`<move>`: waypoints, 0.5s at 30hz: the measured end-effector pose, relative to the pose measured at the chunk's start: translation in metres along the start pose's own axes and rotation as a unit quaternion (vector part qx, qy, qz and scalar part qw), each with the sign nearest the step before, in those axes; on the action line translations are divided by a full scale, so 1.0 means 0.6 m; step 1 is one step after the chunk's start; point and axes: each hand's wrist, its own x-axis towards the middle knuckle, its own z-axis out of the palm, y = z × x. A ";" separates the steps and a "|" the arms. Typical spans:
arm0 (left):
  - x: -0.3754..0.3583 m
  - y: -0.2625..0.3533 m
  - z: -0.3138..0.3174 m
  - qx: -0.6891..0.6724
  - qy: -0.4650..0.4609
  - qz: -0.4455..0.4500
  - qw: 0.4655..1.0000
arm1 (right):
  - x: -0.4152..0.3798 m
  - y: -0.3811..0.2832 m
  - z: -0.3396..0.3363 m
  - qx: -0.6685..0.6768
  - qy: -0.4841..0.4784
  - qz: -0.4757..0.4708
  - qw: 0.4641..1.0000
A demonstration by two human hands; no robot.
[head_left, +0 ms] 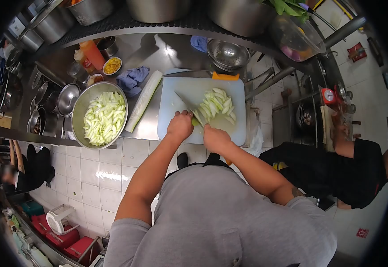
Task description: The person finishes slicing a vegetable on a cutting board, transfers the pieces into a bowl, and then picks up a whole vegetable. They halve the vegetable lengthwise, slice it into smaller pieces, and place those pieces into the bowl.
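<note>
My right hand is closed round the handle of a kitchen knife, its blade slanting to the upper left over the white cutting board. Curled fingers of my left hand press a pale green piece of cucumber-like vegetable against the board, close beside the blade. Most of that piece is hidden by the hand and knife. Cut slices lie in a loose heap right of the blade. Left of the board rests a long halved cucumber-like vegetable, cut face up.
A large metal bowl full of cut pieces stands at the counter's left front edge. A second knife lies behind the board, near blue cloth and a colander. Pots line the shelf above. A person stands at the right.
</note>
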 end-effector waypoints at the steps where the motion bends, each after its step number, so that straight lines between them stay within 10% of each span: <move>1: 0.001 -0.002 0.004 0.000 0.000 0.002 1.000 | 0.007 0.006 0.010 0.000 0.001 0.002 1.000; 15: 0.005 -0.022 0.029 0.003 0.024 0.017 1.000 | 0.016 -0.001 0.014 -0.001 -0.002 -0.003 1.000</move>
